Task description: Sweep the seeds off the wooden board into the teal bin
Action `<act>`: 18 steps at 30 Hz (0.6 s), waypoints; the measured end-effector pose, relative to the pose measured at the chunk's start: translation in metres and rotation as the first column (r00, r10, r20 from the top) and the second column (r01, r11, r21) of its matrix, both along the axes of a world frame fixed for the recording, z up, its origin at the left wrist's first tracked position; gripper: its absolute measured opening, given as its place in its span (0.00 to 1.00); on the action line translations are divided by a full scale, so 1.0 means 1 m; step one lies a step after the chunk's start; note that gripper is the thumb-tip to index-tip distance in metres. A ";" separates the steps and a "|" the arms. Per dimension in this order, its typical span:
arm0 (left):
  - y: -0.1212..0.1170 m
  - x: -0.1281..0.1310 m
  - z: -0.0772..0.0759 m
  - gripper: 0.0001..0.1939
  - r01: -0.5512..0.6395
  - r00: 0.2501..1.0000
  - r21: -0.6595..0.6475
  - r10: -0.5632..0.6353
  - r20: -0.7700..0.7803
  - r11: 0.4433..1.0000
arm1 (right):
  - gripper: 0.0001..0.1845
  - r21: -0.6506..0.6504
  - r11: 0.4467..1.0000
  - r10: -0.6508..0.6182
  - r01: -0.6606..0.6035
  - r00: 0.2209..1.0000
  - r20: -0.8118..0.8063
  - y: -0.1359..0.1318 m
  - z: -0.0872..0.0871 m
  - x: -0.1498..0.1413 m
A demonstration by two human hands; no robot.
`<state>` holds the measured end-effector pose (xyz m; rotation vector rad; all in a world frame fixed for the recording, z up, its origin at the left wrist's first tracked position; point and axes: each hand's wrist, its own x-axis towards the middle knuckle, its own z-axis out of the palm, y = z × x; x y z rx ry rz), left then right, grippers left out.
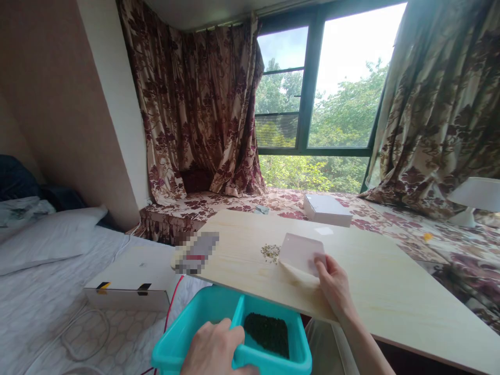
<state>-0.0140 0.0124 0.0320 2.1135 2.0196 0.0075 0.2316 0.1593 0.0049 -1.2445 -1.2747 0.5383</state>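
A teal two-compartment bin (304, 344) hangs below the table's near edge. My left hand (216, 344) is closed around its middle divider. Dark, soil-like granules (267, 333) lie in the right compartment; my hand hides part of the left one. Over the tabletop, my right hand (335, 284) grips a thin, whitish rectangular plastic sheet (300, 252) by its near right corner, thumb on top. The sheet is tilted, its left edge beside a small scattered pile of pale brown and greenish seed-like bits (270, 253).
The pale wooden tabletop (390, 281) carries a pixelated flat object (201, 252) at its left end and a white paper piece (324, 230). White boxes stand on the window ledge (328, 209) and the bed (130, 281). A lamp (476, 195) is far right; cables cross the bed.
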 end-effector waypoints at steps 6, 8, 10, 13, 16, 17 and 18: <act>-0.003 -0.003 0.001 0.10 0.006 1.000 0.040 -0.005 -0.021 0.999 | 0.18 0.053 0.988 0.145 -0.142 0.987 -0.073 0.000 0.000 -0.003; -0.004 -0.003 0.000 0.10 0.004 1.000 0.050 -0.003 -0.017 0.999 | 0.18 0.052 0.990 0.134 -0.131 0.989 -0.056 0.001 0.000 -0.003; -0.005 -0.005 -0.001 0.10 0.006 1.000 0.054 -0.005 -0.015 0.999 | 0.17 0.053 0.992 0.114 -0.111 0.992 -0.059 0.001 -0.001 -0.002; -0.005 -0.007 -0.002 0.10 0.005 1.000 0.058 -0.005 -0.007 0.998 | 0.18 0.075 0.989 0.137 -0.130 0.986 -0.090 0.003 -0.004 -0.002; -0.006 -0.007 -0.002 0.11 -0.013 1.000 0.050 0.012 0.014 0.999 | 0.17 0.090 0.979 0.189 -0.182 0.979 -0.070 0.006 -0.009 -0.002; -0.007 -0.007 -0.002 0.11 -0.018 1.000 0.047 0.017 0.021 0.999 | 0.17 0.087 0.977 0.198 -0.192 0.979 -0.056 0.007 -0.010 -0.002; -0.007 -0.007 -0.001 0.11 -0.021 0.999 0.042 0.020 0.027 0.999 | 0.17 0.081 0.977 0.200 -0.196 0.979 -0.043 0.007 -0.011 -0.003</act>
